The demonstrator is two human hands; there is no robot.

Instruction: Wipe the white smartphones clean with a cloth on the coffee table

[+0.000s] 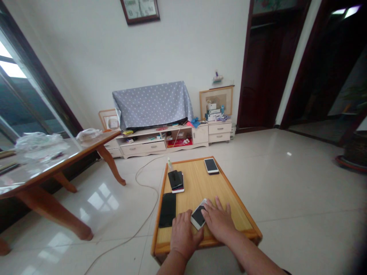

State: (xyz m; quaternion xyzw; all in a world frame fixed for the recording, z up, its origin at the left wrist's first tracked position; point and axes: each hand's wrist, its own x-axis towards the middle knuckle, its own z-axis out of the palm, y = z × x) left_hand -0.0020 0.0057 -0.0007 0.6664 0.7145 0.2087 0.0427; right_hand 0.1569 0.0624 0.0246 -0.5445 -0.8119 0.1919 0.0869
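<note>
A white-framed smartphone with a dark screen lies slanted on the small wooden table, near its front edge. My left hand grips its lower left corner between thumb and fingers. Across its right side rests my right hand, fingers spread, some of them on the screen and the others over the tabletop. Part of the phone is hidden under these fingers. Left of my left hand lies a large black tablet or phone. Beyond it is a stack of phones, the top one black.
At the table's far right sits a white phone on a darker one. A small clear bottle stands at the far left corner. A cable runs over the floor. A larger table stands left, a low white cabinet behind.
</note>
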